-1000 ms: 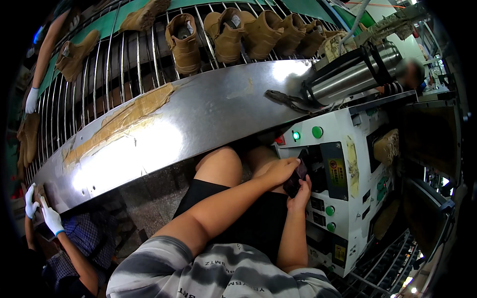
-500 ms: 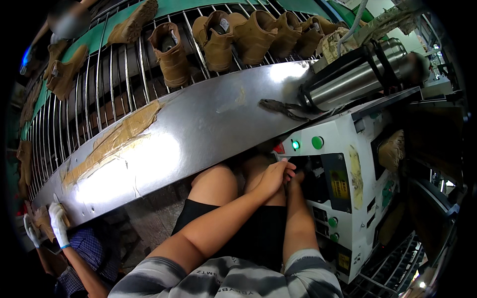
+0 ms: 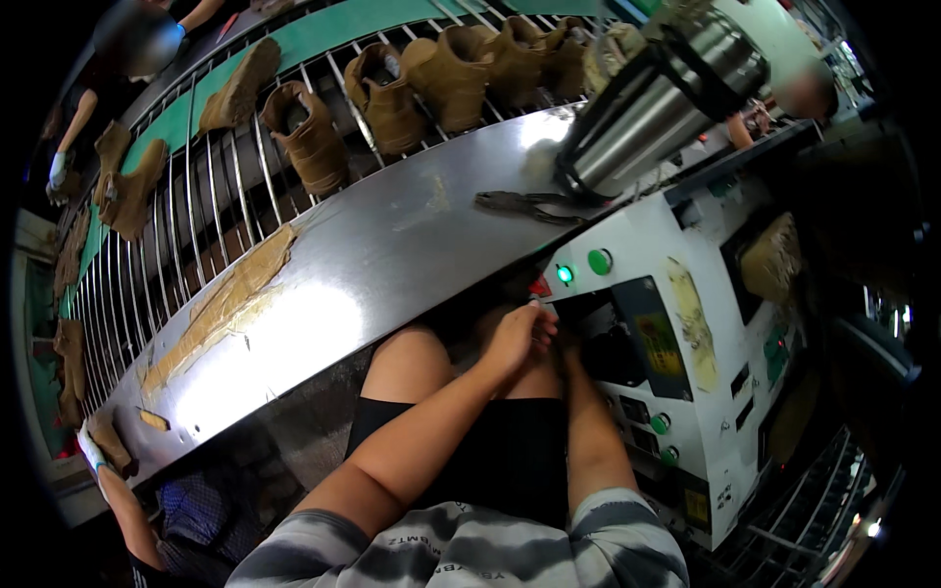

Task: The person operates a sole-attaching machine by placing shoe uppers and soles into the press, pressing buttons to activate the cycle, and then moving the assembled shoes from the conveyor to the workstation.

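Your left hand (image 3: 518,338) reaches beside the white control panel (image 3: 676,353), under a steel table (image 3: 343,284); tan boots (image 3: 392,93) line the conveyor rack (image 3: 211,211) beyond.

left hand (image 3: 518,338) fingers curled, over knees | right hand hidden | both forearms extended
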